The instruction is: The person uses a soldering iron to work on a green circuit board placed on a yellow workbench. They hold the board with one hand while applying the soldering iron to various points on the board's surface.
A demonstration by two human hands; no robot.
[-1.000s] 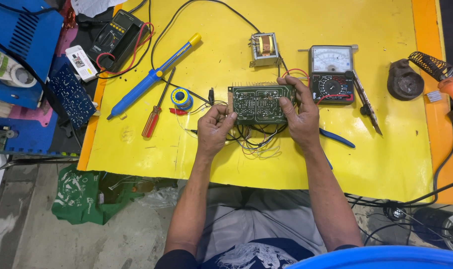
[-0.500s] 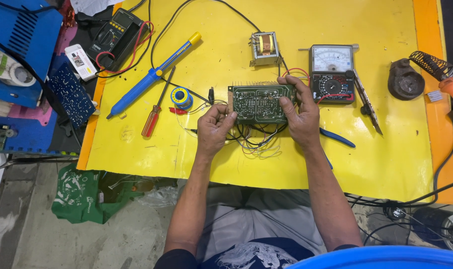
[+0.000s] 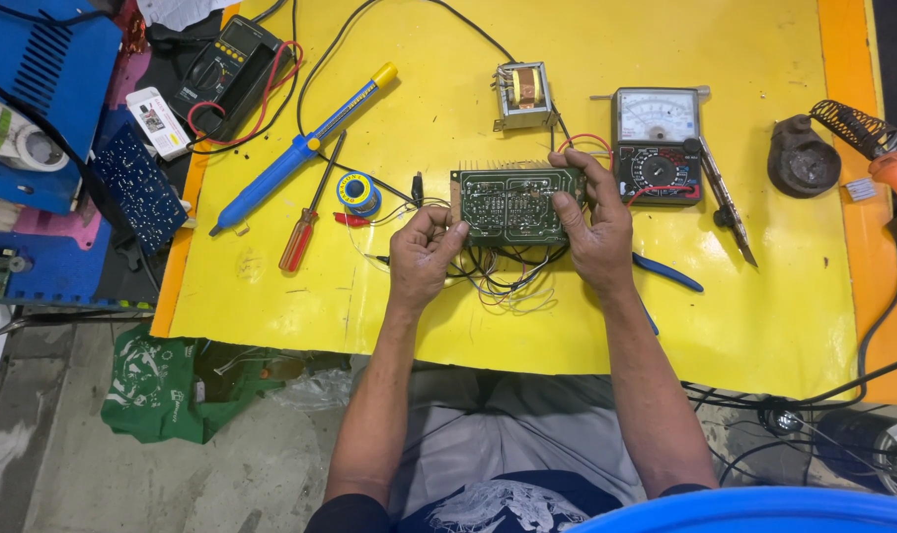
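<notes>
A green circuit board (image 3: 512, 202) is held solder side up over the yellow table (image 3: 448, 316), between both hands. My left hand (image 3: 424, 255) grips its lower left corner with thumb and fingers. Its right edge is clasped by my right hand (image 3: 596, 225), thumb lying on the face. A bundle of thin wires (image 3: 503, 281) hangs from under the board onto the mat.
Around the board lie a blue desoldering pump (image 3: 295, 153), a red screwdriver (image 3: 305, 227), a solder spool (image 3: 357, 192), a small transformer (image 3: 522, 94), an analog meter (image 3: 656, 143), tweezers (image 3: 725, 202) and blue-handled pliers (image 3: 665, 271). A soldering iron stand (image 3: 848, 128) is at right, a digital multimeter (image 3: 226, 69) at upper left.
</notes>
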